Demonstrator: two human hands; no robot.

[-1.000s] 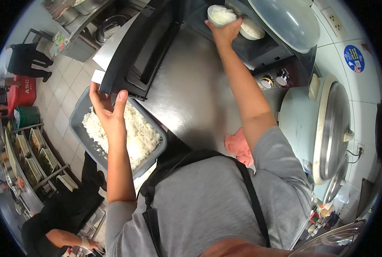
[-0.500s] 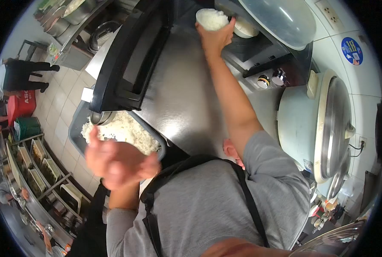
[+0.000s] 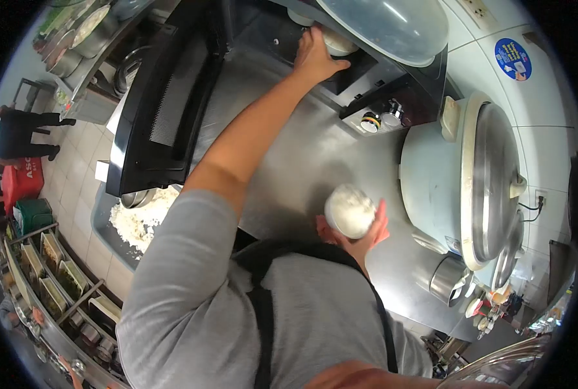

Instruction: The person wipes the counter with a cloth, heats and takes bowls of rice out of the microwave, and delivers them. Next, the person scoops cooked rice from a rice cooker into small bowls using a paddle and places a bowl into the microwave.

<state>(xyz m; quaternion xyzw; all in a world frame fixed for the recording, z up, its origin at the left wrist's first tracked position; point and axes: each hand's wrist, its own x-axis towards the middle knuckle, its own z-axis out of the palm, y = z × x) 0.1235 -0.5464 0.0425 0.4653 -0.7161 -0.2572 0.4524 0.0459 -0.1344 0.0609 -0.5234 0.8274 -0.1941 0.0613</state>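
My left hand (image 3: 315,57) reaches into an open black microwave, with its fingers and thumb around a white bowl of rice (image 3: 341,43). The hand hides part of that bowl. Close to my chest, my right hand (image 3: 361,245) grips another white bowl heaped with rice (image 3: 350,211) from beside and below. Something pink (image 3: 326,230), perhaps a cloth, shows at the bowl's lower left. The microwave's door (image 3: 162,110) stands open to the left of my left arm.
A steel counter (image 3: 289,168) lies under my arms. To the left, a grey tub (image 3: 101,220) holds loose rice and a metal bowl (image 3: 138,197). A large rice cooker (image 3: 435,178) stands at right. A clear plastic basin (image 3: 392,26) rests on the microwave.
My right hand has drawn its rice bowl out of the microwave and back toward my chest. My left hand has gone from beside the tub into the microwave, onto another bowl.
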